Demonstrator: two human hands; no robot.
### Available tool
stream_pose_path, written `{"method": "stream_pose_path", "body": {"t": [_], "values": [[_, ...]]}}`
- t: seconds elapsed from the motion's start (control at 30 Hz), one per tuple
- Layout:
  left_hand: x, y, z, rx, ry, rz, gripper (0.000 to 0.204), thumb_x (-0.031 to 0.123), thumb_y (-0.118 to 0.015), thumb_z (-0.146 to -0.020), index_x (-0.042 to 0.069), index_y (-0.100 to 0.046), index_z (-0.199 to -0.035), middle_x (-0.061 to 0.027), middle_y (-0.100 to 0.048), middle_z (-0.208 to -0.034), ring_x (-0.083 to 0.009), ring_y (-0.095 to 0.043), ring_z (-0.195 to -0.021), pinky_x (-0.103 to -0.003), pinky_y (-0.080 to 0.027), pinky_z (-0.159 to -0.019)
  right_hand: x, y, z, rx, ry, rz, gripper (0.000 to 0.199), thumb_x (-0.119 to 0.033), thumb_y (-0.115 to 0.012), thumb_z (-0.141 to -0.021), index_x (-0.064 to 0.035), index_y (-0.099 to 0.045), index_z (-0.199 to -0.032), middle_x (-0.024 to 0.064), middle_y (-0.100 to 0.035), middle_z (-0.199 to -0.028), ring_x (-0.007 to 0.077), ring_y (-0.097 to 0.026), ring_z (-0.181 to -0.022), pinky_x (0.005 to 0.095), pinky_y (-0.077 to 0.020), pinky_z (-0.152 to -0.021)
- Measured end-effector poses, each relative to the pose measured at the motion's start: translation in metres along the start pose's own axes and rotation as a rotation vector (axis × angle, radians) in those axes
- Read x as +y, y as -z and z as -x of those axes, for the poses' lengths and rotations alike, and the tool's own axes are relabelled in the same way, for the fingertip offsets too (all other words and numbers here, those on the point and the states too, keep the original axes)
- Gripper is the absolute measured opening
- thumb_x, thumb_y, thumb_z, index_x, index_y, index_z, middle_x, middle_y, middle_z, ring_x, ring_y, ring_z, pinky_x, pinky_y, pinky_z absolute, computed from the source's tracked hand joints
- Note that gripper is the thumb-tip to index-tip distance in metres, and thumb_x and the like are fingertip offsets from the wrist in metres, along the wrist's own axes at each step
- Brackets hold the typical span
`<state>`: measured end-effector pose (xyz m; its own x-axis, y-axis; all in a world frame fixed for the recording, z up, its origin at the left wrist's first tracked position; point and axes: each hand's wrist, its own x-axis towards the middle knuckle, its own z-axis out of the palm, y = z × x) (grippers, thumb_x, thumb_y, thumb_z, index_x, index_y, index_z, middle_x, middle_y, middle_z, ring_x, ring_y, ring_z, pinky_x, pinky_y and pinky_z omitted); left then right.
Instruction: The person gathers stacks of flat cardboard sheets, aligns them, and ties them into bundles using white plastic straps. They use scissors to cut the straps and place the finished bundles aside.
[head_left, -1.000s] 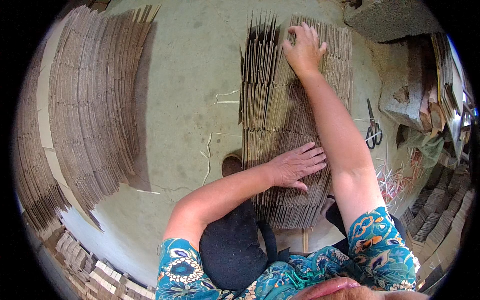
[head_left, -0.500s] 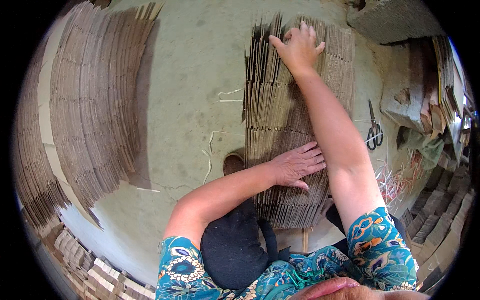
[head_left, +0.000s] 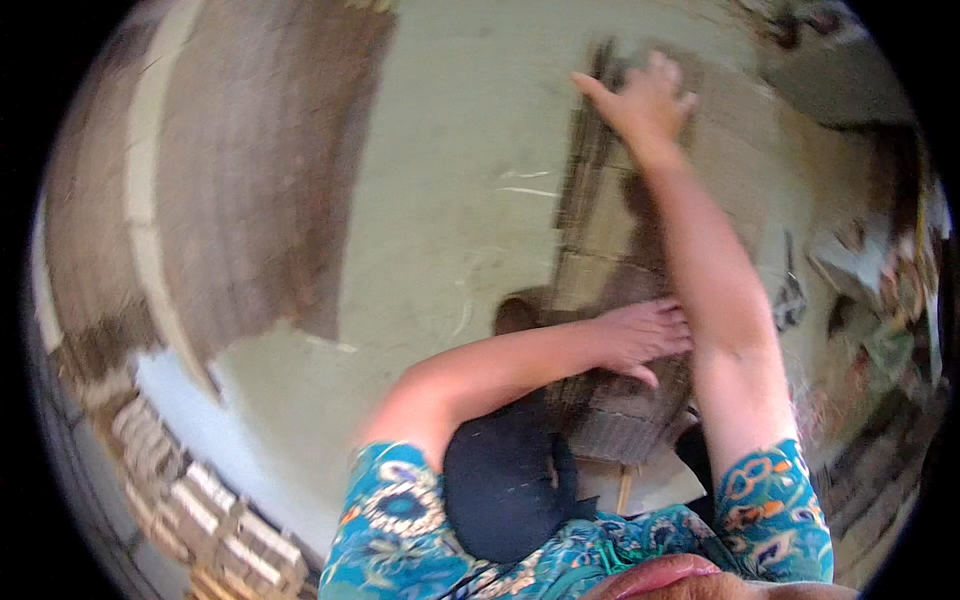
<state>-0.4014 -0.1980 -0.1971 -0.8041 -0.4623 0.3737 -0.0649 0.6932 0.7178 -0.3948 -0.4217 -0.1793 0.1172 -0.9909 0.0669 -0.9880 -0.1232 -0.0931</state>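
The left knee [head_left: 505, 480] is nearest. Past it, the left hand [head_left: 640, 340] seems to lie flat on the cardboard stack [head_left: 608, 235], palm down and thumb out, clamped on nothing. The stack stands on the floor [head_left: 420, 210]. At its far end, the right hand [head_left: 650, 108] has its fingers spread apart. It is too blurry to tell if it touches.

If the left hand pushes hard, thin sheets might bend. The shoe [head_left: 515, 315] is near a thin white strip [head_left: 465, 303], so a foot might catch on it. Farther off, dark gaps show along the stack's left edge, so a bump from the right hand could tip sheets over.

There are two hands, one knee, one shoe, one stack, one pair of scissors [head_left: 790, 297] to its right, at least three white strips, and at least two big cardboard rows [head_left: 260, 180] on the left. The sheets are too blurry to count.
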Motion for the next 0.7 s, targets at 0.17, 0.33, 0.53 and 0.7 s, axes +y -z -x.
{"method": "stream_pose_path", "body": {"t": [0.17,0.33,0.53,0.7], "values": [[-0.009,0.001,-0.01,-0.146,0.009,-0.031,0.089,0.05,-0.064,-0.072,0.002,-0.03,-0.138,-0.0132,-0.025,-0.147,-0.0307,-0.015,-0.138,-0.046,-0.007,-0.114,0.033,-0.02,-0.007,0.035,-0.01,-0.05,0.061,-0.046,-0.061,-0.079,-0.0132,-0.048,-0.128,0.0105,-0.033,-0.144,0.0256,-0.026,-0.135,0.0622,-0.0244,-0.1],[0.009,0.067,0.036,0.137,0.381,-0.03,0.069,0.043,-0.066,-0.076,0.0,-0.046,-0.126,-0.0175,-0.044,-0.133,-0.0358,-0.036,-0.127,-0.046,-0.031,-0.105,0.017,-0.019,0.011,-0.041,0.171,0.013,0.04,-0.028,-0.058,-0.084,-0.011,-0.054,-0.12,0.0082,-0.033,-0.145,0.0257,-0.024,-0.136,0.0613,-0.0242,-0.101],[0.111,0.208,0.162,0.666,0.838,-0.984,0.051,0.024,-0.07,-0.075,0.003,-0.054,-0.119,-0.0162,-0.048,-0.129,-0.0335,-0.043,-0.122,-0.042,-0.035,-0.103,0.005,0.013,0.045,-0.202,0.407,0.184,0.032,-0.027,-0.056,-0.085,-0.0094,-0.06,-0.112,0.0079,-0.036,-0.142,0.0271,-0.025,-0.135,0.0587,-0.023,-0.103],[0.181,0.287,0.296,0.854,1.475,-1.461,0.072,0.034,-0.074,-0.071,0.006,-0.044,-0.13,-0.0179,-0.04,-0.137,-0.0363,-0.034,-0.128,-0.047,-0.029,-0.104,0.015,0.02,0.082,-0.171,0.419,0.046,0.036,-0.026,-0.058,-0.084,-0.0092,-0.057,-0.116,0.0072,-0.036,-0.142,0.0265,-0.026,-0.135,0.0569,-0.0226,-0.105]]}}
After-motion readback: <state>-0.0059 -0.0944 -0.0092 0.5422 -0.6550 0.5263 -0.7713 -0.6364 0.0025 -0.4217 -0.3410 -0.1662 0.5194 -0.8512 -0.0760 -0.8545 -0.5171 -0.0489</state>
